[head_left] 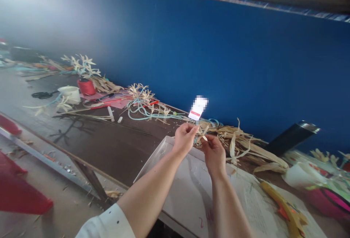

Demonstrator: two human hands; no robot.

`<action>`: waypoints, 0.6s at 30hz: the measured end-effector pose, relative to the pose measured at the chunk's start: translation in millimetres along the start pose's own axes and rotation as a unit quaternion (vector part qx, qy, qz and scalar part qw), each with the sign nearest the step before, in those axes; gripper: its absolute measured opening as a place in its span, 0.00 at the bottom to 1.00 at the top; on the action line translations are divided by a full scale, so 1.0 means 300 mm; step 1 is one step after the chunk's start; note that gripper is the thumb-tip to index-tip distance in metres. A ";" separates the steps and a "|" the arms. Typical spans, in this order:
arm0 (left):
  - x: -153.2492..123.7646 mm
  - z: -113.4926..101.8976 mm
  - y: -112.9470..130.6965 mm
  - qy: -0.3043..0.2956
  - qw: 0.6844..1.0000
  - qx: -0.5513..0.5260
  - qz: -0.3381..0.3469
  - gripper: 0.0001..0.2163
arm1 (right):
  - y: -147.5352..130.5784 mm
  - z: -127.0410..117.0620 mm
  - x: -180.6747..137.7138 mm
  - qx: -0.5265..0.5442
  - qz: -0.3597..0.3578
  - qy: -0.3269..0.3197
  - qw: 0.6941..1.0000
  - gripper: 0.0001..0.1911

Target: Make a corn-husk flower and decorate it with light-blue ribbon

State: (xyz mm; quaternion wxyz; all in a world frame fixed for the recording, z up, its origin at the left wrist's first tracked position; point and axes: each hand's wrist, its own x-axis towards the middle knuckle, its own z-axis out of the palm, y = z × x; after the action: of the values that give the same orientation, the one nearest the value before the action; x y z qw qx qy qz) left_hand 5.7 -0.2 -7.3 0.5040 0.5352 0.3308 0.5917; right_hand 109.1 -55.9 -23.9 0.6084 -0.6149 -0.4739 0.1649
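In the head view, my left hand [185, 136] and my right hand [215, 154] meet above a white cardboard sheet [182, 190]. Between them is a small pale flower of dried husk strips [201, 133], with a bit of light blue at its stem. The left thumb and fingers pinch it from the left side. On the right, my fingertips close on one pale strip of the same flower. Parts of the flower are hidden by the fingers. Just behind the hands lies a heap of loose dried husks [240, 139].
A lit phone [195, 114] leans near the blue wall [218, 59]. To the left are finished husk flowers [140, 92], a red thread spool [86, 87], a white cup [71, 95] and scissors [43, 94]. A black bottle [290, 138] and a yellow glue gun [284, 204] lie right.
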 end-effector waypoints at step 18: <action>0.004 -0.001 0.010 0.019 0.999 -0.040 0.000 0.15 | -0.004 0.002 0.000 0.027 0.008 0.026 0.999 0.15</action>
State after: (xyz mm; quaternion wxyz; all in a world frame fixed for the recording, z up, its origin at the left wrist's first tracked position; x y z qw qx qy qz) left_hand 4.8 0.1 -4.2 0.5191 0.5034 0.3164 0.6141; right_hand 108.0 -55.8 -22.9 0.6357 -0.6063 -0.4479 0.1666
